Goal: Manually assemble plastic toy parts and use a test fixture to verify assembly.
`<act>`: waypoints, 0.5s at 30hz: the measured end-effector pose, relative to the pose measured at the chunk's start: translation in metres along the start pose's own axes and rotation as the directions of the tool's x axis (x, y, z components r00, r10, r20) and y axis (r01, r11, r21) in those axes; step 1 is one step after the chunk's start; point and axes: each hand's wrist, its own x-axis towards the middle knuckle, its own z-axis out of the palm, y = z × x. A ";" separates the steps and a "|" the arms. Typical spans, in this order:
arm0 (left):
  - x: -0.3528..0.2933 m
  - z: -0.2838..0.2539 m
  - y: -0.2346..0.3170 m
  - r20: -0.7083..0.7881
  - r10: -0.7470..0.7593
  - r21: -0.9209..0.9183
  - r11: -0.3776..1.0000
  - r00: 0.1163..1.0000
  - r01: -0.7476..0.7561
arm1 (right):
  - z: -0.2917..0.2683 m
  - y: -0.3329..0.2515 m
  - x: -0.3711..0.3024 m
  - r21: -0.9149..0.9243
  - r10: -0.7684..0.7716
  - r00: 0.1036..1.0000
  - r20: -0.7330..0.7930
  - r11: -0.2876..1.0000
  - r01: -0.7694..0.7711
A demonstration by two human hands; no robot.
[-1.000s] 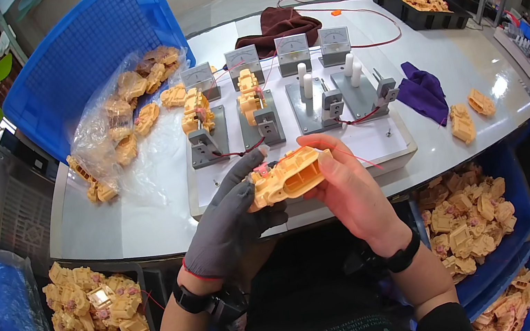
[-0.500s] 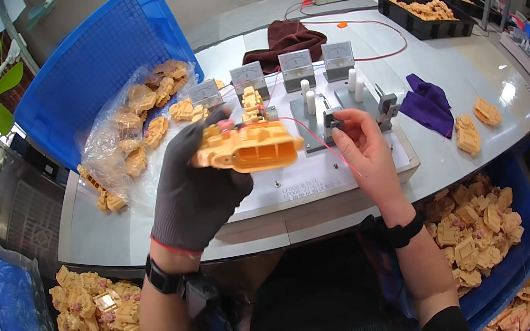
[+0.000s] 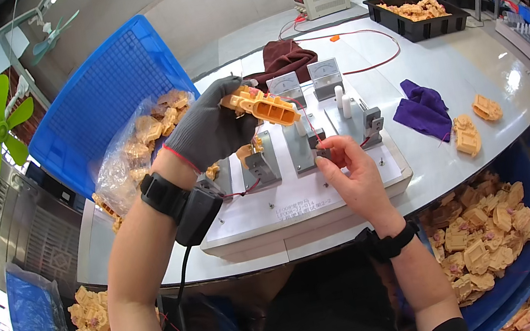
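My left hand [image 3: 213, 125], in a grey glove, grips a yellow-orange plastic housing [image 3: 273, 109] with a hollow opening. It holds the housing tilted above the test fixture. A thin red wire [image 3: 311, 124] runs down from the housing to my bare right hand [image 3: 352, 172]. The right thumb and forefinger pinch around the wire's lower end, at a dark clamp block [image 3: 316, 137] on a grey metal plate [image 3: 302, 159]. What lies between those fingertips is partly hidden. Behind them stand white posts [image 3: 346, 106] and grey dial meters [image 3: 325, 78].
A tilted blue crate [image 3: 105, 87] and bagged yellow parts stand left. Purple cloth [image 3: 424, 112] and two loose housings [image 3: 466, 135] lie right. A brown cloth [image 3: 286, 60], power supply [image 3: 321, 0] and black tray [image 3: 417, 28] are farther back. Part-filled bins [image 3: 488, 240] flank my lap.
My left hand has lifted the housing up and away, tilting it. The red wire, earlier trailing past my right hand, now ends at its fingertips beside the clamp block. The view has shifted.
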 end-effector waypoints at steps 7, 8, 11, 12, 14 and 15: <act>0.018 0.008 0.003 -0.069 -0.057 -0.033 0.998 0.996 0.055 | -0.003 -0.002 0.001 -0.002 0.026 1.000 -0.010 1.000 -0.026; 0.022 0.009 0.001 -0.121 0.026 0.037 0.999 0.992 -0.022 | -0.004 -0.002 0.001 -0.011 0.015 1.000 -0.014 1.000 -0.015; 0.036 0.011 -0.004 -0.244 0.215 0.259 0.954 0.946 -0.150 | -0.002 -0.004 0.000 0.005 0.009 1.000 -0.011 1.000 -0.009; 0.041 0.013 -0.005 -0.300 0.323 0.409 0.894 0.898 -0.185 | 0.000 -0.005 0.000 0.029 0.012 1.000 -0.009 1.000 -0.011; 0.058 0.014 -0.010 -0.252 0.389 0.520 0.826 0.886 -0.215 | 0.000 -0.006 0.000 0.015 0.012 1.000 -0.006 1.000 -0.012; 0.069 0.004 -0.014 -0.221 0.476 0.730 0.659 0.851 -0.179 | 0.002 -0.008 0.000 0.008 0.009 1.000 -0.002 1.000 -0.009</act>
